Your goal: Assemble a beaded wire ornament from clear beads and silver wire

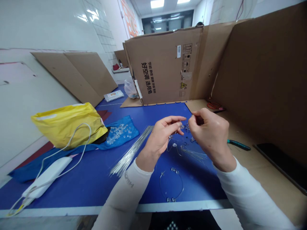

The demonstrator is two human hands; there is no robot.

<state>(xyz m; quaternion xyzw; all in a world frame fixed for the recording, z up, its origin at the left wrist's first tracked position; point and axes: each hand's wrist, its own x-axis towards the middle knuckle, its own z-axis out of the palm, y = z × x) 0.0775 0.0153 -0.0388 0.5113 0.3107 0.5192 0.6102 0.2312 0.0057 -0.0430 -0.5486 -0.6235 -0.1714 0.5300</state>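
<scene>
My left hand point(165, 129) pinches a thin wire, with a clear bead point(182, 126) close to its fingertips. Facing it, my right hand point(206, 127) is closed in a tight pinch; what lies inside its fingers is hidden. Under the hands are a curved wire with a clear bead point(174, 145), more clear beads point(192, 139) and a small bundle of loose wires point(194, 154). Nearer the table edge lies a wire ring point(160, 185) carrying several clear beads. To the left of my left forearm, a thick bundle of straight silvery wires point(131, 151) rests on the blue table.
Clear beads point(117, 132) lie on a blue cloth pouch point(132, 126) beside a yellow bag point(69, 124). A white power strip point(48, 179) with its cord is at left. Cardboard walls point(165, 70) stand behind and right. Green-handled pliers point(240, 145), red scissors point(214, 105) and a dark phone-like slab point(278, 159) are at right.
</scene>
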